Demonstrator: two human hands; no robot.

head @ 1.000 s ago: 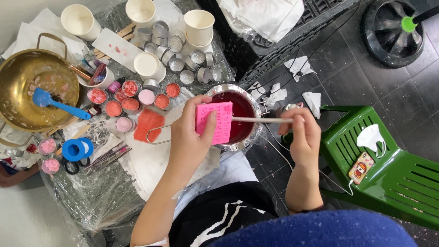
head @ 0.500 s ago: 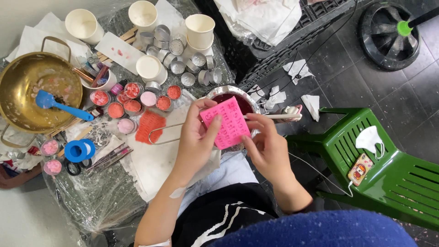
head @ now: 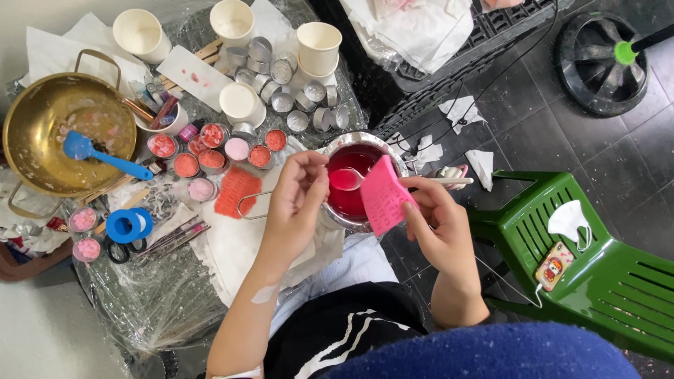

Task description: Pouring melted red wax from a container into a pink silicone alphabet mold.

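Note:
My right hand [head: 439,221] grips a pink rectangular silicone piece [head: 382,195] and tilts it over the edge of a small metal pot [head: 365,226] of red liquid [head: 354,165]. A spoon [head: 344,180] lies across the pot, its bowl in the liquid and its pale handle [head: 453,181] running right past my right fingertips. My left hand [head: 298,200] is curled at the pot's left rim, thumb and fingers close to the spoon bowl. Whether it pinches anything is hidden.
Small tins of pink and red wax [head: 210,151] and empty tins [head: 284,70] crowd the plastic-covered table. White cups [head: 319,45] stand behind them, with a brass pan [head: 42,123] holding a blue spatula [head: 98,156] at left. A green plastic chair [head: 604,274] carries a mask and phone.
The pink piece has passed from my left hand to my right. My left hand has moved up to the pot's rim, and the spoon now rests in the liquid.

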